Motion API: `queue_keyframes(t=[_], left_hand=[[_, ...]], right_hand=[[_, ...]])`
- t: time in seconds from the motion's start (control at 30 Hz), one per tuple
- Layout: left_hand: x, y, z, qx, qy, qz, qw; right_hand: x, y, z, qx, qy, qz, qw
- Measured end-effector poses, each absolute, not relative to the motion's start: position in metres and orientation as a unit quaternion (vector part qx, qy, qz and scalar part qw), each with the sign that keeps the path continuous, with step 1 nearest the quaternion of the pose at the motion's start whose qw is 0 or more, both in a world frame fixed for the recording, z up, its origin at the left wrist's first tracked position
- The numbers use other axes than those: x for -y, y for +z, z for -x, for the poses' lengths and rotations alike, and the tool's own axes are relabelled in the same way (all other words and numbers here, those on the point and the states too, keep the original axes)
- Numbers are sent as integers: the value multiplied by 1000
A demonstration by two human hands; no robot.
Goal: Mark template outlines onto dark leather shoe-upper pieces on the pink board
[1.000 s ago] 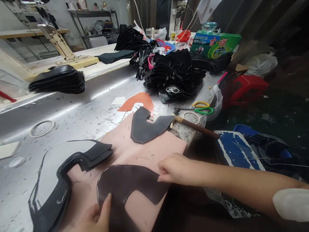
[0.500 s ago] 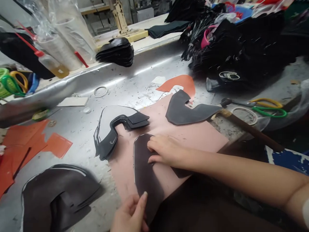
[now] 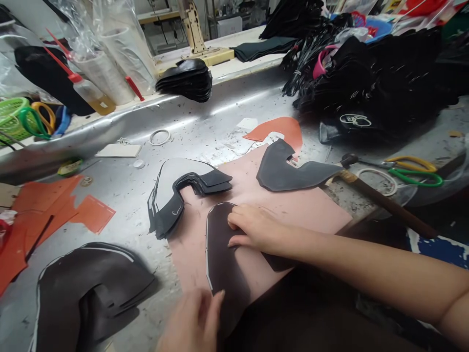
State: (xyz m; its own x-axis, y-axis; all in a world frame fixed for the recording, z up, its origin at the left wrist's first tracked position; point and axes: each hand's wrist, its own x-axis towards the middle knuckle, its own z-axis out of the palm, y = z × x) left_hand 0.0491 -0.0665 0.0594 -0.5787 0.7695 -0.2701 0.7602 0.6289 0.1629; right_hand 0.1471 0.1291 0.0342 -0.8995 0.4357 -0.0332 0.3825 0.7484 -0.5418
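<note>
A dark brown curved piece [image 3: 223, 254] with a pale edge line lies on the pink sheet [image 3: 311, 210]. On its upper right part rests my right hand [image 3: 256, 230], fingers bent and pressed onto the piece. My left hand [image 3: 194, 318], partly blurred, pinches the lower left edge of the same piece between thumb and fingers. Beyond it, a stack of black curved pieces with white tops [image 3: 166, 188] sits partly on the sheet. A single dark grey curved piece [image 3: 286, 171] lies at the sheet's far right.
More brown pieces [image 3: 62, 288] are stacked at the lower left, near orange scraps [image 3: 54, 200]. An orange curved piece [image 3: 282, 128] lies behind the sheet. A hammer [image 3: 388, 200] and scissors [image 3: 414, 171] are at the right. Black material [image 3: 373, 73] is heaped at the back right.
The view has shifted slightly, so the surroundings appear a little further right. My left hand has moved slightly along the brown piece's lower edge; my right hand stays on it.
</note>
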Motion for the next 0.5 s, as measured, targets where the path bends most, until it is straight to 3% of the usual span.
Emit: queue_keyframes(t=[0.17,0.27,0.37,0.5], left_hand=[[6,19,-60,-760,129,-635,-52],[-12,-2,-62,-746,124,-649,-85],[-11,1,-54,-755,156,-636,23],[-13,28,-32,-836,288,-417,209]], right_hand=[[-136,33,-151,925,305,204,93],[-128,22,-176,929,290,158,167],[-111,11,-212,948,235,123,174],[-98,9,-239,966,200,143,75]])
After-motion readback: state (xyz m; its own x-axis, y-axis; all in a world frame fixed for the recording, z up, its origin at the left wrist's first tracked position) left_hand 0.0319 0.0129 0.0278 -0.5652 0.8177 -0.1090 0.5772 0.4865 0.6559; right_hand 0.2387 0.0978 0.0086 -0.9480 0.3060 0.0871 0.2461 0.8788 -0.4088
